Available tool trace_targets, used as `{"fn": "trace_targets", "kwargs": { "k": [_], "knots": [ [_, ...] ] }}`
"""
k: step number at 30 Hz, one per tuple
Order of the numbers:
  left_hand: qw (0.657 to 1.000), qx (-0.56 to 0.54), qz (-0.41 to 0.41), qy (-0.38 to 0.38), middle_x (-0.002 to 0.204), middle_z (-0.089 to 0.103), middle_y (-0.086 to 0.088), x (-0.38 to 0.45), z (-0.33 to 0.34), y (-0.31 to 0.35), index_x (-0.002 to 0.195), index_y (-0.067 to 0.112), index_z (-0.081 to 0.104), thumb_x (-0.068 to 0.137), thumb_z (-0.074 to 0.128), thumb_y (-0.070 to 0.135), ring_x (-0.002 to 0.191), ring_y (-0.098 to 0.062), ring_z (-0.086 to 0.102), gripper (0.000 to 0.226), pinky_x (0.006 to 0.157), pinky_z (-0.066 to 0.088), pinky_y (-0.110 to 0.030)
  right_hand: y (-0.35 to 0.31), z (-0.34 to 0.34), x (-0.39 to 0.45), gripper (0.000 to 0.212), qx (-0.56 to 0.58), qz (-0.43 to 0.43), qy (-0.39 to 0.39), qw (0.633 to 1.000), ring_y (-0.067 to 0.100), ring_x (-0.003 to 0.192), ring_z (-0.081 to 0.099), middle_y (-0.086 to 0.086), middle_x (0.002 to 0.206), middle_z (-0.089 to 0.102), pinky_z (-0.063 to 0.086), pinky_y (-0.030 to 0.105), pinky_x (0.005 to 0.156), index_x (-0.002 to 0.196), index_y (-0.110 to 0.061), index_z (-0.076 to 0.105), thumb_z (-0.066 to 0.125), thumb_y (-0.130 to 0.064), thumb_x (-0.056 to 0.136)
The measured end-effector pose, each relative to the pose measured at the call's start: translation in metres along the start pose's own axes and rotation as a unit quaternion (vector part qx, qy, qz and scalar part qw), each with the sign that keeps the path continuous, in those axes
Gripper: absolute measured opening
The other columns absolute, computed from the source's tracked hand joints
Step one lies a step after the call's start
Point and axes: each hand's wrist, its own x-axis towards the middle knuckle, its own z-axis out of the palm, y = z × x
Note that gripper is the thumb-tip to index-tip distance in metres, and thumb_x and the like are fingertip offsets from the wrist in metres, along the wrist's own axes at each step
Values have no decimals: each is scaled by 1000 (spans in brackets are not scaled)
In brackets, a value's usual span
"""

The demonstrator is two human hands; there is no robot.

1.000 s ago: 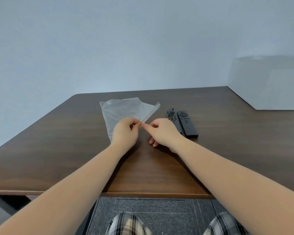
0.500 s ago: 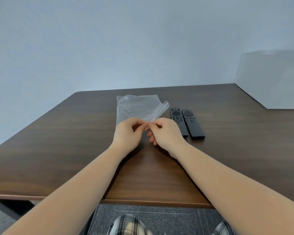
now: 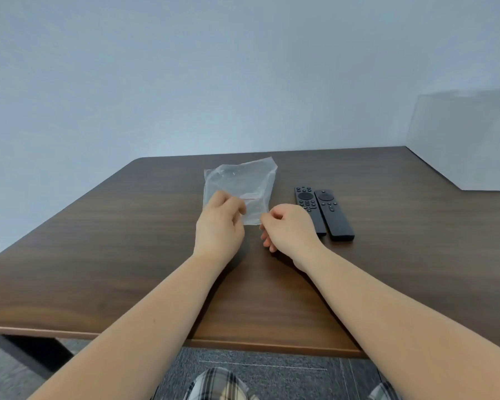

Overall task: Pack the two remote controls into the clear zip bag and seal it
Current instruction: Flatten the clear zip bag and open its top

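A clear zip bag (image 3: 240, 183) with a thin red line near its mouth is lifted off the dark wooden table (image 3: 113, 241), its mouth toward me. My left hand (image 3: 218, 226) pinches the near left edge of the mouth. My right hand (image 3: 289, 226) pinches the near right corner. Two black remote controls lie flat side by side to the right of my right hand: the left remote (image 3: 308, 204) and the right remote (image 3: 332, 212), buttons up. Both remotes are outside the bag.
A pale box or panel (image 3: 462, 140) stands at the table's far right. The table's near edge (image 3: 272, 346) runs across the bottom, with grey carpet and my plaid-clad knees below it. A plain wall lies behind.
My hands have drawn apart, spreading the bag's mouth edge between them. The bag now hangs more upright and faces me. The remotes have not moved.
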Motion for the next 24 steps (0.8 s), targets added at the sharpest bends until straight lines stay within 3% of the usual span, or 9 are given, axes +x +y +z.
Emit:
{"fn": "trace_targets", "kwargs": {
  "k": [5,11,17,21,24],
  "knots": [
    [998,-10,-44,39,91,54,0,11,-5,-3,93,10,63,77,66,13,70,-11,49,17,62,36,-13,-2,-1,0,29,9,11,-7,1000,8,28,49,15,61,64,44,22,43,79,11,60,46,-13,87],
    [998,13,-21,53,115,58,-6,21,-25,-23,114,10,58,80,42,-8,95,-21,56,41,83,38,-21,-3,-4,2,27,20,46,-22,999,12,33,51,11,56,62,46,20,43,76,4,63,42,-9,87],
    [972,-103,-158,140,84,64,10,16,-38,-34,87,23,54,85,60,15,81,-13,61,10,77,44,-23,0,-5,8,28,28,60,-26,997,11,32,49,9,58,63,44,19,39,81,5,64,42,-11,89],
    [984,-57,-142,87,78,68,6,15,-36,-37,83,21,70,84,61,17,78,-14,61,9,72,43,-17,2,-12,0,34,-73,-10,-16,997,9,30,50,9,66,69,49,23,45,82,-4,64,52,-34,92],
    [995,0,-92,43,82,72,0,13,-32,-36,91,17,73,86,61,21,80,-16,61,14,73,41,-21,1,-23,-7,29,-194,-118,77,971,15,57,60,4,72,68,49,28,61,82,-11,65,56,-37,91]
  ]
}}
